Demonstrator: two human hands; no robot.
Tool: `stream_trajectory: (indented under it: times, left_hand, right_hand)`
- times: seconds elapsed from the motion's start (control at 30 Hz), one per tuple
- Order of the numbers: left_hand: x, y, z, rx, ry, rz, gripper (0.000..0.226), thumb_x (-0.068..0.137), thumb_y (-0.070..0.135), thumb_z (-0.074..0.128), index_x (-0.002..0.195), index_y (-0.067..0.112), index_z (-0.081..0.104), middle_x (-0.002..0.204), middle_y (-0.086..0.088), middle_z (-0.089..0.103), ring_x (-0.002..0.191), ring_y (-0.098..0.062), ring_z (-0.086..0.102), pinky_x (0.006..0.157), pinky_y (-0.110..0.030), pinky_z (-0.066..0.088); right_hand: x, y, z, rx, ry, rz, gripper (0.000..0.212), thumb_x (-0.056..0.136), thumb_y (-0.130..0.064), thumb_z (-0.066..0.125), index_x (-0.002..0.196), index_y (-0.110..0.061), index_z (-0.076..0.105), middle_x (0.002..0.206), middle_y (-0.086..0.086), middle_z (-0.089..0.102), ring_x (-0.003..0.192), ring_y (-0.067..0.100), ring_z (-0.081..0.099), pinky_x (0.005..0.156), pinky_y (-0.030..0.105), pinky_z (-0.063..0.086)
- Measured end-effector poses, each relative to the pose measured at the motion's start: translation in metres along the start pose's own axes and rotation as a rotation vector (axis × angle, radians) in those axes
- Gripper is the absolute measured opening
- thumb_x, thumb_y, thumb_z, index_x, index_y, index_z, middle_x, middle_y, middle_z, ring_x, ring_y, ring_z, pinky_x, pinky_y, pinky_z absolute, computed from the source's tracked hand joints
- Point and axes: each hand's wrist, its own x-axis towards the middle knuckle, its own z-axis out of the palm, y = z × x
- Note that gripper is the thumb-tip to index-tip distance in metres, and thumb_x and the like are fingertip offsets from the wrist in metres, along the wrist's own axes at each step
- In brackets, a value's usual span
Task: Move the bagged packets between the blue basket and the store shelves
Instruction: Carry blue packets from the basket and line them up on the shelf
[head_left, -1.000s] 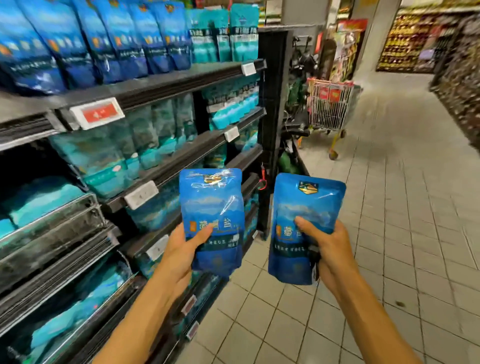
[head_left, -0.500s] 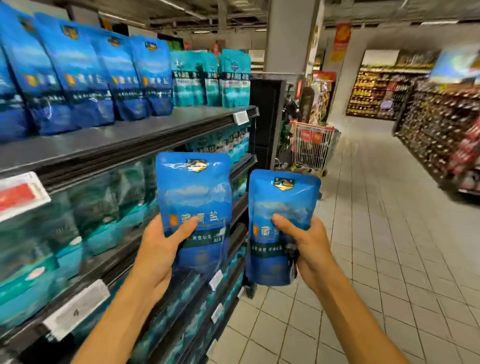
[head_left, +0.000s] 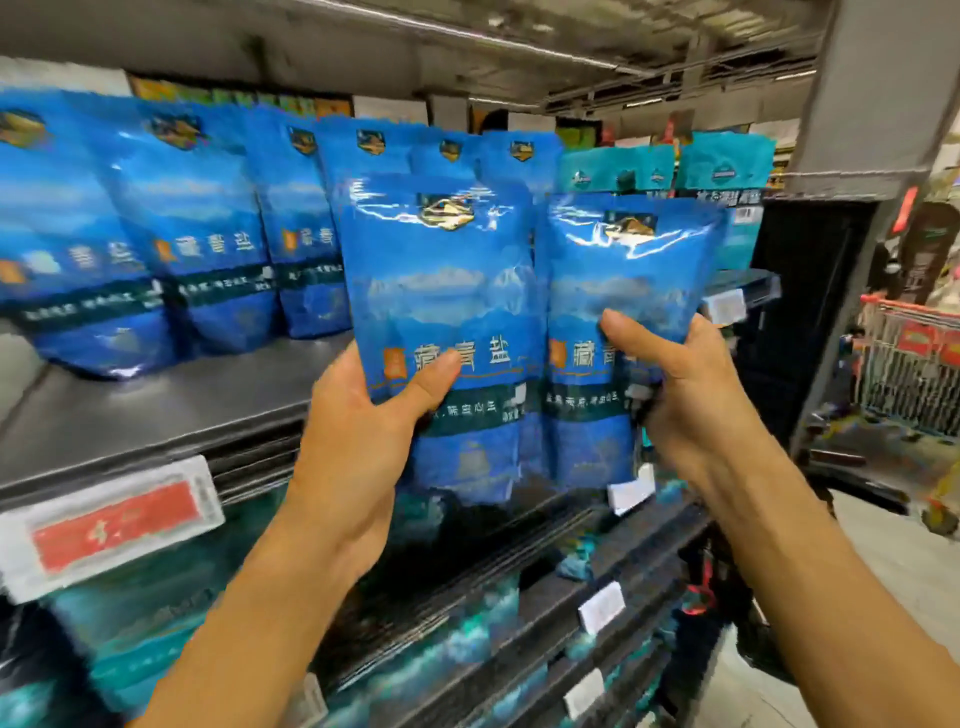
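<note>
My left hand (head_left: 358, 441) grips a blue bagged packet (head_left: 441, 291) upright, thumb across its front. Right beside it, my right hand (head_left: 685, 395) grips a second blue packet (head_left: 623, 280) the same way. Both packets are raised in front of the top shelf (head_left: 156, 410), level with a row of matching blue packets (head_left: 208, 234) standing along its back. The two held packets nearly touch each other. The blue basket is not in view.
Teal packets (head_left: 722, 161) stand at the right end of the top shelf, and more fill the lower shelves (head_left: 519, 597). A red price tag (head_left: 114, 525) hangs on the shelf edge. A shopping trolley (head_left: 914, 374) stands in the aisle at right.
Both hands have lifted their packets from mid-shelf height up to the top shelf and brought them closer together. My view has tilted up and toward the shelves.
</note>
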Motion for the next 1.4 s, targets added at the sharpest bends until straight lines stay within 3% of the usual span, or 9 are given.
stream_trajectory:
  times: [0.13, 0.23, 0.47, 0.53, 0.67, 0.77, 1.0, 1.2, 1.4]
  left_hand:
    - [0.023, 0.048, -0.011, 0.082, 0.169, 0.096, 0.032, 0.085, 0.012, 0.067, 0.117, 0.014, 0.068, 0.117, -0.001, 0.076, 0.112, -0.019, 0.07, 0.098, -0.04, 0.057]
    - [0.039, 0.079, -0.033, 0.159, 0.268, 0.092, 0.04, 0.093, 0.01, 0.061, 0.133, 0.008, 0.061, 0.127, -0.007, 0.071, 0.116, -0.024, 0.068, 0.095, -0.048, 0.058]
    - [0.059, 0.118, -0.123, 0.331, 0.503, 0.014, 0.046, 0.096, 0.01, 0.058, 0.141, 0.008, 0.055, 0.131, -0.01, 0.066, 0.115, -0.029, 0.066, 0.076, -0.046, 0.062]
    - [0.059, 0.114, -0.148, 0.328, 0.53, -0.027, 0.045, 0.097, 0.007, 0.057, 0.142, 0.007, 0.054, 0.138, -0.013, 0.063, 0.126, -0.032, 0.061, 0.092, -0.052, 0.057]
    - [0.05, 0.103, -0.184, 0.284, 0.434, -0.104, 0.046, 0.091, 0.007, 0.065, 0.136, 0.008, 0.06, 0.127, -0.007, 0.071, 0.114, -0.023, 0.07, 0.081, -0.04, 0.061]
    - [0.043, 0.105, -0.204, 0.655, 0.384, -0.142, 0.044, 0.077, 0.02, 0.076, 0.121, 0.016, 0.072, 0.119, -0.003, 0.075, 0.105, -0.015, 0.072, 0.081, -0.035, 0.06]
    - [0.043, 0.107, -0.21, 0.963, 0.343, -0.134, 0.042, 0.064, 0.038, 0.082, 0.106, 0.031, 0.075, 0.106, 0.015, 0.077, 0.095, -0.004, 0.073, 0.071, -0.024, 0.059]
    - [0.047, 0.107, -0.207, 1.031, 0.322, -0.102, 0.042, 0.077, 0.019, 0.083, 0.116, 0.025, 0.069, 0.11, 0.017, 0.074, 0.102, 0.0, 0.069, 0.093, -0.026, 0.053]
    - [0.039, 0.1, -0.202, 0.956, 0.401, -0.077, 0.041, 0.078, 0.037, 0.079, 0.115, 0.026, 0.065, 0.111, 0.011, 0.074, 0.101, -0.004, 0.071, 0.078, -0.023, 0.061]
  right_hand:
    - [0.063, -0.015, 0.054, 0.179, -0.246, 0.013, 0.03, 0.076, -0.016, 0.078, 0.105, -0.013, 0.072, 0.099, 0.005, 0.078, 0.074, 0.016, 0.075, 0.058, 0.027, 0.057]
    - [0.095, -0.019, 0.106, 0.29, -0.393, 0.056, 0.051, 0.07, -0.014, 0.08, 0.119, -0.005, 0.068, 0.112, 0.013, 0.074, 0.095, 0.028, 0.074, 0.081, 0.046, 0.062]
    - [0.119, 0.008, 0.215, 0.27, -0.645, 0.239, 0.019, 0.083, -0.001, 0.074, 0.1, -0.01, 0.072, 0.105, 0.014, 0.073, 0.099, 0.031, 0.068, 0.098, 0.07, 0.045]
    - [0.116, 0.022, 0.234, 0.253, -0.689, 0.272, 0.02, 0.084, 0.001, 0.073, 0.101, -0.009, 0.071, 0.103, 0.014, 0.073, 0.095, 0.028, 0.07, 0.096, 0.062, 0.052]
    - [0.112, 0.049, 0.245, 0.109, -0.775, 0.213, 0.029, 0.083, 0.004, 0.074, 0.109, -0.007, 0.069, 0.101, 0.007, 0.076, 0.087, 0.017, 0.073, 0.089, 0.036, 0.06]
    - [0.117, 0.055, 0.234, -0.184, -0.842, 0.038, 0.028, 0.08, -0.01, 0.083, 0.107, -0.011, 0.072, 0.1, 0.003, 0.079, 0.086, 0.01, 0.074, 0.075, 0.026, 0.06]
    - [0.116, 0.06, 0.219, -0.53, -0.807, -0.047, 0.036, 0.082, -0.033, 0.082, 0.112, -0.016, 0.07, 0.103, 0.005, 0.077, 0.097, 0.034, 0.071, 0.069, 0.056, 0.061]
    - [0.115, 0.057, 0.218, -0.676, -0.706, -0.121, 0.038, 0.08, -0.044, 0.081, 0.107, -0.019, 0.072, 0.095, -0.001, 0.076, 0.084, 0.019, 0.071, 0.06, 0.041, 0.064]
    - [0.11, 0.061, 0.207, -0.74, -0.686, -0.106, 0.033, 0.086, -0.058, 0.068, 0.092, -0.026, 0.063, 0.068, -0.002, 0.068, 0.069, 0.015, 0.066, 0.076, 0.046, 0.062]
